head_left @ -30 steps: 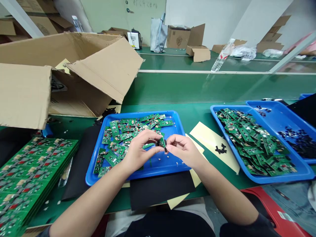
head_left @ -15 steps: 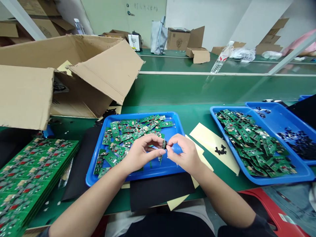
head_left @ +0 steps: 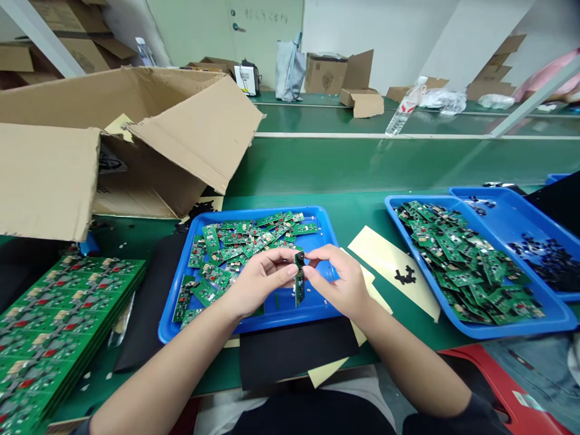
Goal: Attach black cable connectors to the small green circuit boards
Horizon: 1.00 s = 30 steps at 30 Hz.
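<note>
Over the near part of a blue tray [head_left: 333,232], my left hand [head_left: 260,281] is closed on a small green circuit board [head_left: 299,290] that hangs upright from its thumb and fingers. My right hand [head_left: 339,281] pinches at the black parts near the top of the same board; its fingertips partly hide the contact. Many loose green circuit boards [head_left: 244,241] lie in the tray beneath and to the left. Black sheet [head_left: 296,356] lies at the tray's front edge.
To the right stand a blue tray of circuit boards [head_left: 462,266] and another with small black parts [head_left: 550,260]. Black cut-outs [head_left: 405,275] lie on yellow paper [head_left: 378,244]. Stacked board panels [head_left: 58,320] and a big open carton [head_left: 194,133] occupy the left.
The circuit board has turned in my fingers, so its long face with black parts now shows hanging downward. My right fingertips have shifted slightly against its upper end.
</note>
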### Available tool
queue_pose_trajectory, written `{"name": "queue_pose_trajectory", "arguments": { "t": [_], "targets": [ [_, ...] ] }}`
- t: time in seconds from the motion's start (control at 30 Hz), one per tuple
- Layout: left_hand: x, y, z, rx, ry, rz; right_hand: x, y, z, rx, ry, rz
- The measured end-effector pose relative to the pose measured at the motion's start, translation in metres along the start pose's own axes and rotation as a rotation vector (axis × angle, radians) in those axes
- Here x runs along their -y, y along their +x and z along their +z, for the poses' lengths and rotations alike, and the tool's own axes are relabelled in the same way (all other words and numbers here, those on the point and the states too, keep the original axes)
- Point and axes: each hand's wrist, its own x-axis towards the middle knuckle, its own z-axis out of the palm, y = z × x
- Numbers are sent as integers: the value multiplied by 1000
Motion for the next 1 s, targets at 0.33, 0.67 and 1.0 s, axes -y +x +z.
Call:
{"name": "queue_pose_trajectory", "arguments": {
  "t": [0.33,0.67,1.0],
  "targets": [
    [-1,0,1,-11,102,84,2,3,3,-35,-60,-63],
    [6,-1,3,-147,461,322,-2,0,6,32,-155,-91],
    [7,-2,3,-199,562,332,-4,-1,6,62,-121,-68]
  ]
}}
